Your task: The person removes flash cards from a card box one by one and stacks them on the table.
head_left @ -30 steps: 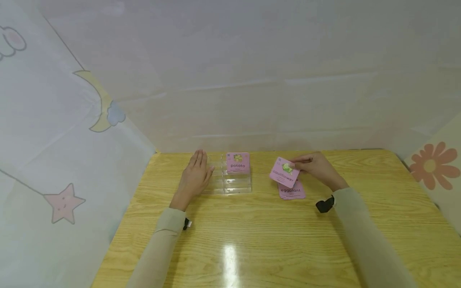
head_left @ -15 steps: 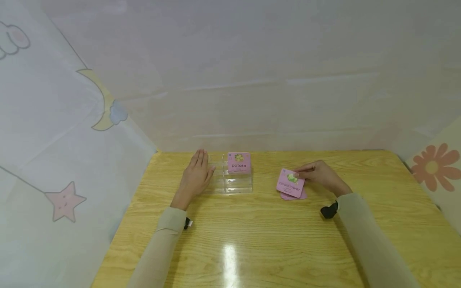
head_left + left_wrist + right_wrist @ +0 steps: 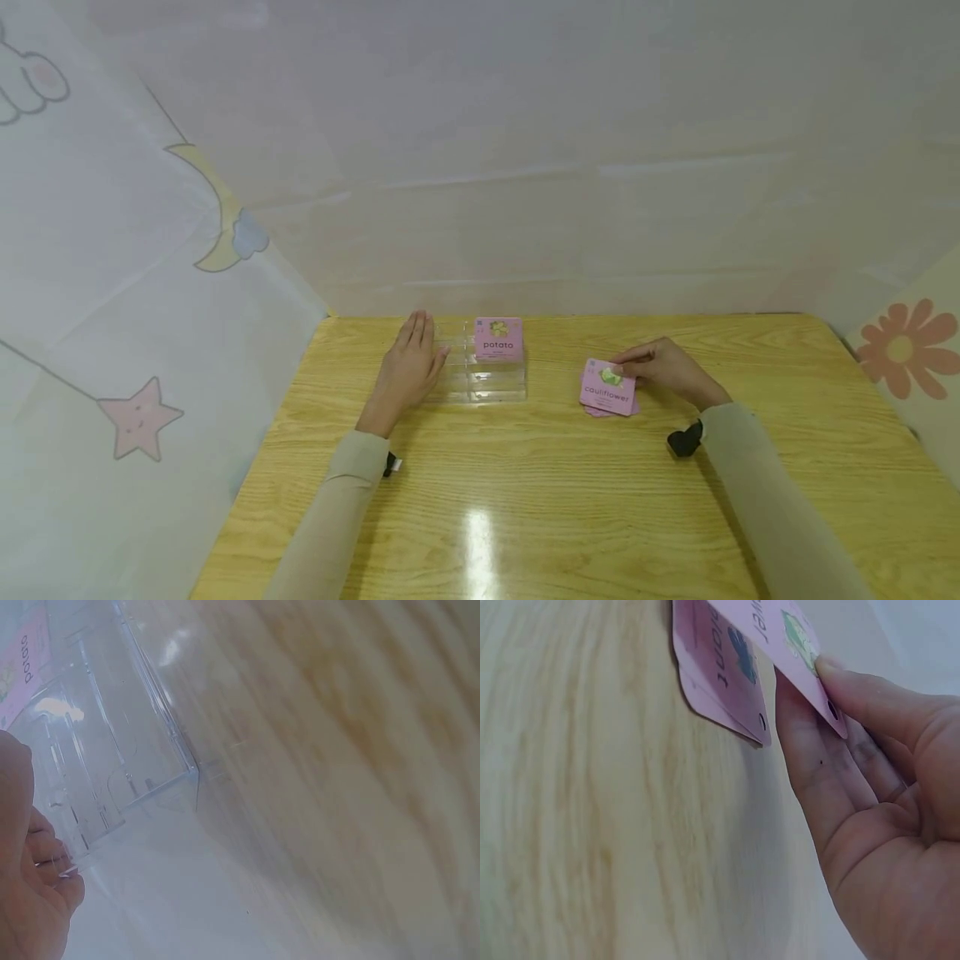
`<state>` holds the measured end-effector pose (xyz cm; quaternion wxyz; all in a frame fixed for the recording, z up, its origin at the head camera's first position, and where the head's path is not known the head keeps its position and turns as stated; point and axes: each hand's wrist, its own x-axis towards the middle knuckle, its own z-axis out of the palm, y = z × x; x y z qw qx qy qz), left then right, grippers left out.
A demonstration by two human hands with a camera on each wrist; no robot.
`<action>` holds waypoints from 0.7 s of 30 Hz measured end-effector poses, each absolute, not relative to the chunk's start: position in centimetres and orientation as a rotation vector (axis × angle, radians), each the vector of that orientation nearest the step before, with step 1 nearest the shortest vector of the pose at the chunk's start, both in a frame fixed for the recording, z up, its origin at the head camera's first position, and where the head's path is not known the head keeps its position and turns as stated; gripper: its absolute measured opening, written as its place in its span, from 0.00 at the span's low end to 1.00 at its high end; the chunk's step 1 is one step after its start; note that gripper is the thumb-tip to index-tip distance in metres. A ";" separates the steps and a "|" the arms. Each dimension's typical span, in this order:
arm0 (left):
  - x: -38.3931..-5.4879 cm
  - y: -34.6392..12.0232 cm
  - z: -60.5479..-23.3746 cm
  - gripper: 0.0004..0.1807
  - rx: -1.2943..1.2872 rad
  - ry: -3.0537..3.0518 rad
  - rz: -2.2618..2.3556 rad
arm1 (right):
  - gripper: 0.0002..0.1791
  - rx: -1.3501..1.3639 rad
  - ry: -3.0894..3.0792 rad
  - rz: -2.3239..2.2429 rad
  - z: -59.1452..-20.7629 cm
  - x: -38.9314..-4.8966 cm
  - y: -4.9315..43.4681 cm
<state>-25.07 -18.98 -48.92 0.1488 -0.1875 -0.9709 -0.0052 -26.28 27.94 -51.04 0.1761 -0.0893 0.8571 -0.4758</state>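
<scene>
In the head view my left hand (image 3: 407, 367) lies along the left side of a clear plastic rack (image 3: 497, 386), its fingers straight. The left wrist view shows fingers (image 3: 52, 855) touching the rack's edge. A pink "potato" card (image 3: 498, 340) stands in the rack's upper right part. My right hand (image 3: 671, 371) pinches the upper right of a pink "cauliflower" card (image 3: 606, 395) between thumb and fingers. This card is raised and tilted above a small pile of pink cards (image 3: 712, 675), the top one picturing an eggplant and partly covered.
The wooden table (image 3: 555, 492) carries the rack left of centre and the cards to its right. A pale wall sheet (image 3: 525, 208) rises behind the table's back edge. A side sheet with a moon and a star (image 3: 141, 418) hangs at the left.
My right hand has brought the cauliflower card down and slightly right over the pile, covering more of the eggplant card and turning straighter. The left hand stays at the rack.
</scene>
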 end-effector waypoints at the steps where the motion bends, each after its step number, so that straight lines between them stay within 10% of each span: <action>1: -25.1 -19.0 -48.9 0.39 -0.539 -2.789 -0.012 | 0.23 -0.264 2.429 -1.341 -51.0 -26.3 27.9; 21: -25.2 -18.9 -49.1 0.39 -0.532 -2.791 0.007 | 0.18 -0.370 2.496 -1.216 -51.0 -26.5 27.2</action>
